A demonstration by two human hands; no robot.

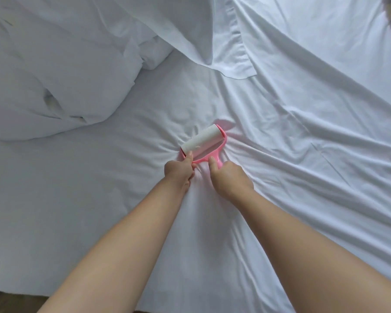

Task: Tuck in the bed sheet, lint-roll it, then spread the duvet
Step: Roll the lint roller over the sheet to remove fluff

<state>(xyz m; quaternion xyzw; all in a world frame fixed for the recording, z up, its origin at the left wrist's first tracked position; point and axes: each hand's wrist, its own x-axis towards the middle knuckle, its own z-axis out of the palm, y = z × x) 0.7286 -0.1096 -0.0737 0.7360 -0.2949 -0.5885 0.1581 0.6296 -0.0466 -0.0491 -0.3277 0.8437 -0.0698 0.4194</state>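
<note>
Near mid-bed, on white bed sheet (246, 222): pink lint roller (204, 143), lying on the fabric, white roll angled up toward the right, pink frame along its right and near sides. Fabric bunched into radiating creases around the roller; faint pink tint on the cloth just beyond its far end.

Left hand (178, 171): fingers curled, thumb up against the near-left end of the roll, gripping the frame at that corner. Knuckles down on the sheet.

Right hand (229, 177): closed around the short pink handle, thumb laid along the handle stem just below the frame. Handle mostly hidden under the palm; how far the fingers wrap beneath, not resolvable.

Both forearms bare, reaching in from the lower edge, converging on the roller, hands close together but apart.

Upper left: duvet (54, 75), white, heaped in thick folds, well clear of the roller, lower edge resting on the sheet. Not spread.

Upper centre: flat white hemmed cloth (224, 41), possibly a pillowcase or a second sheet layer, corner pointing down toward the roller, lying over the sheet and partly over the duvet heap.

Right half of sheet: long diagonal wrinkles running toward the upper right.

Lower left corner: dark strip (14, 299) past the sheet edge, too dim to identify.
</note>
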